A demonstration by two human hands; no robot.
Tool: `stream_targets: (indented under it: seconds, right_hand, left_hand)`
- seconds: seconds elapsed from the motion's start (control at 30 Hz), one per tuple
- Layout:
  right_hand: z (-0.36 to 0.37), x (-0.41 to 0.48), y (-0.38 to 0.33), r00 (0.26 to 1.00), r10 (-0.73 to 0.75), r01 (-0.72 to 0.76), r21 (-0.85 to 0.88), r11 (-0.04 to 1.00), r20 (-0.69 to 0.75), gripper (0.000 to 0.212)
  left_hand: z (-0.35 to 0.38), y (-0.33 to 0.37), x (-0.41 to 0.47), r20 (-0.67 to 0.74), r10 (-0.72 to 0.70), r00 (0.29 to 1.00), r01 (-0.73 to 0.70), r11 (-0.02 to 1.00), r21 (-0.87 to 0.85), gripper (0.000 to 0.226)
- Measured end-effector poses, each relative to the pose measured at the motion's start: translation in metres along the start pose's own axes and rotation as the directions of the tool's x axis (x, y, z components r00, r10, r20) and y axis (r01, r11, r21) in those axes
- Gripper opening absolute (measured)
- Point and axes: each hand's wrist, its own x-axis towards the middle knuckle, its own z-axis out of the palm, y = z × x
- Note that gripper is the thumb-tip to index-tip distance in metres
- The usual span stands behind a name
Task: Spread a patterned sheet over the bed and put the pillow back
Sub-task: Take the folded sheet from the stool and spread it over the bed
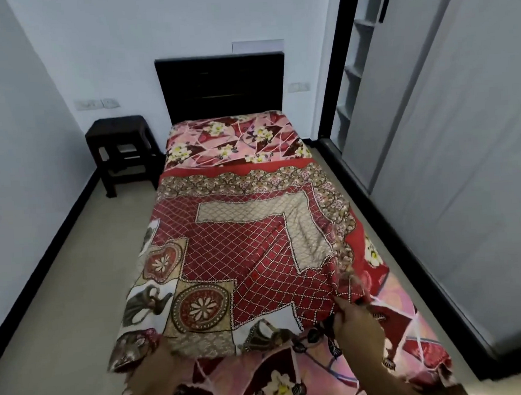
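A red and beige patterned sheet [241,247] with diamond lattice, elephants and flower medallions lies across the middle of the bed, wrinkled and skewed. Under it a pink floral bedsheet [234,141] shows at the head and at the foot. My left hand [154,356] grips the patterned sheet's near left corner. Near the right edge, my right hand [352,317] pinches the bunched near right corner. No pillow is in view.
A dark headboard [220,86] stands against the white wall. A dark stool [122,150] sits left of the bed's head. A white wardrobe [431,125] with sliding doors runs along the right. Beige floor [60,286] lies on both sides.
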Motion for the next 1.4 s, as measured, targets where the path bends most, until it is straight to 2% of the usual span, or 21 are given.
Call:
stream_targets:
  seconds: [0.07,0.1,0.17,0.27,0.37,0.43,0.5,0.57,0.63,0.73,0.8,0.9,0.93,1.0,1.03,1.1,1.17,1.27,1.33,1.4]
  right_hand:
    - [0.011,-0.001,-0.003,0.996,0.056,-0.058,0.027,0.998,0.064,0.033]
    - [0.017,-0.002,-0.005,0.994,0.075,-0.078,0.035,0.996,0.079,0.030]
    - [0.027,-0.003,-0.004,0.991,0.077,-0.083,0.051,0.995,0.107,0.026]
    - [0.045,-0.004,0.000,0.987,0.017,-0.030,0.077,0.997,0.158,0.025]
    - [0.062,-0.011,0.010,0.979,-0.033,0.007,0.130,0.992,0.202,0.029]
    - [0.075,-0.019,0.027,0.983,-0.004,-0.029,0.180,0.983,0.181,0.031]
    - [0.084,-0.025,0.047,0.983,0.098,-0.128,0.188,0.974,0.156,0.028]
    - [0.095,-0.024,0.068,0.970,0.189,-0.214,0.170,0.962,0.151,0.025]
    - [0.108,-0.017,0.085,0.969,0.194,-0.214,0.122,0.969,0.151,0.026]
    - [0.133,0.005,0.099,0.983,0.122,-0.130,0.054,0.990,0.134,0.040]
    - [0.147,0.023,0.098,0.990,0.049,-0.047,-0.015,0.999,0.131,0.055]
    - [0.167,0.042,0.091,0.973,-0.008,0.054,-0.194,0.980,0.230,0.078]
    - [0.170,0.046,0.089,0.966,-0.011,0.072,-0.231,0.970,0.257,0.075]
    - [0.175,0.052,0.094,0.967,-0.004,0.069,-0.248,0.966,0.256,0.048]
    - [0.176,0.053,0.099,0.971,0.005,0.056,-0.249,0.967,0.238,0.036]
    - [0.170,0.057,0.114,0.991,0.018,0.016,-0.251,0.968,0.133,0.027]
    - [0.158,0.064,0.136,0.997,0.064,-0.052,-0.286,0.957,0.031,0.028]
    - [0.131,0.077,0.174,0.975,0.196,-0.219,-0.291,0.931,-0.108,0.031]
    - [0.114,0.087,0.199,0.935,0.276,-0.325,-0.230,0.917,-0.223,0.032]
    - [0.097,0.093,0.220,0.878,0.349,-0.397,-0.089,0.914,-0.329,0.030]
  left_hand:
    - [-0.022,0.033,-0.030,0.031,0.040,0.999,-0.040,0.999,0.000,0.044]
    - [-0.029,0.053,-0.040,0.048,0.113,0.992,-0.114,0.993,0.019,0.034]
    - [-0.036,0.089,-0.046,0.010,0.286,0.958,-0.287,0.958,0.009,0.028]
    - [-0.031,0.130,-0.049,0.022,0.457,0.889,-0.455,0.888,-0.061,0.035]
    - [-0.009,0.158,-0.061,0.041,0.606,0.795,-0.601,0.794,-0.085,0.051]
    - [0.014,0.175,-0.070,0.052,0.674,0.737,-0.670,0.739,-0.075,0.064]
    - [0.033,0.192,-0.078,0.066,0.712,0.699,-0.703,0.701,-0.115,0.075]
    - [0.055,0.213,-0.084,0.087,0.699,0.710,-0.673,0.710,-0.207,0.086]
    - [0.074,0.231,-0.087,0.079,0.626,0.776,-0.568,0.748,-0.343,0.094]
    - [0.099,0.253,-0.083,-0.034,0.448,0.894,-0.389,0.735,-0.555,0.105]
    - [0.105,0.262,-0.074,-0.057,0.295,0.954,-0.261,0.720,-0.643,0.114]
    - [0.116,0.271,-0.054,0.086,0.141,0.986,-0.039,0.706,-0.707,0.124]
    - [0.118,0.271,-0.048,0.145,0.124,0.982,0.018,0.696,-0.718,0.125]
    - [0.123,0.269,-0.038,0.186,0.116,0.976,0.050,0.708,-0.704,0.118]
    - [0.126,0.269,-0.034,0.165,0.131,0.977,0.023,0.712,-0.702,0.110]
    - [0.129,0.270,-0.031,0.082,0.245,0.966,-0.115,0.692,-0.712,0.093]
    - [0.131,0.275,-0.038,-0.002,0.446,0.895,-0.337,0.673,-0.658,0.081]
    - [0.128,0.296,-0.061,-0.080,0.749,0.658,-0.672,0.536,-0.510,0.073]
    - [0.127,0.314,-0.077,-0.071,0.855,0.513,-0.797,0.444,-0.410,0.075]
    - [0.130,0.331,-0.087,-0.045,0.889,0.455,-0.852,0.420,-0.312,0.077]
